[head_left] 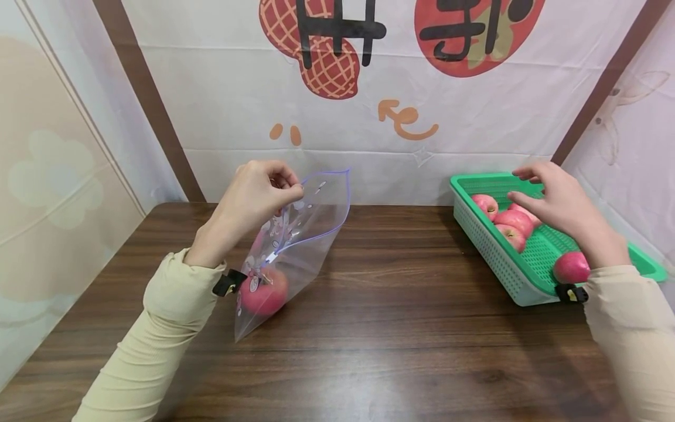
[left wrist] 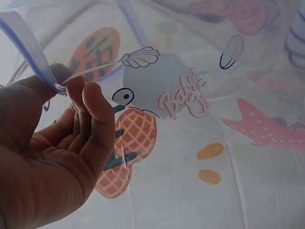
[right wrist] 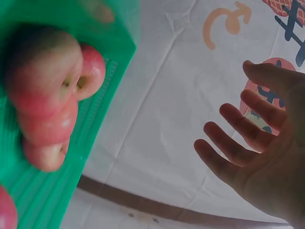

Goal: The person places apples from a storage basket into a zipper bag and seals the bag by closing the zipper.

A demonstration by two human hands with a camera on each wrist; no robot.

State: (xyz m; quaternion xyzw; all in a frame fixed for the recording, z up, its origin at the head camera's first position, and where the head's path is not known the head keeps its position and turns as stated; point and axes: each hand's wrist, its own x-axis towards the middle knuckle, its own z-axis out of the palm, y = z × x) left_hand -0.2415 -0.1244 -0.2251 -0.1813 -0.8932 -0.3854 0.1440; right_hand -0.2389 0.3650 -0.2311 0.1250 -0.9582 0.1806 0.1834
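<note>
My left hand [head_left: 258, 190] pinches the top edge of a clear zip bag [head_left: 311, 258] with a blue-purple seal and printed pictures. The bag's mouth stands apart, and a red apple [head_left: 265, 291] lies in its lower part on the table. In the left wrist view, thumb and fingertips hold the blue seal strip [left wrist: 28, 52]. Over the green basket [head_left: 519, 287] my right hand [head_left: 561, 202] hovers with its fingers spread and nothing in them. Beneath and beside it, several apples [head_left: 514, 223] sit in the basket, with one apple [head_left: 571, 267] apart near the front.
The brown wooden table [head_left: 390, 328] carries the bag on the left and the basket on the right. A white printed cloth [head_left: 221, 99] hangs behind the table. Black straps [head_left: 229, 283] are on both wrists.
</note>
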